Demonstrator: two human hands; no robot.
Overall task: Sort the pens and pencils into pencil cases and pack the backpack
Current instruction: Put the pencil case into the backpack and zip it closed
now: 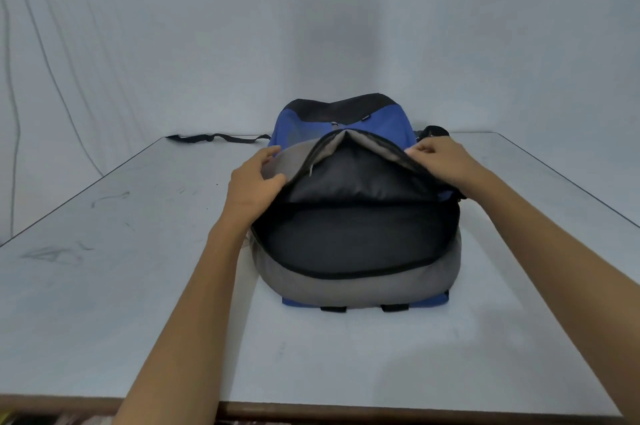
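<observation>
A blue, grey and black backpack lies flat on the table with its main compartment unzipped and gaping toward me. The dark lining inside shows; I see no pens, pencils or pencil cases in it or on the table. My left hand grips the left side of the lifted grey flap, thumb on top. My right hand pinches the flap's right edge near the zipper. Together they hold the flap raised above the opening.
The pale table has faint scuff marks at the left. A black backpack strap trails along the far edge to the left. A white cloth backdrop hangs behind. The table's brown front edge runs near me.
</observation>
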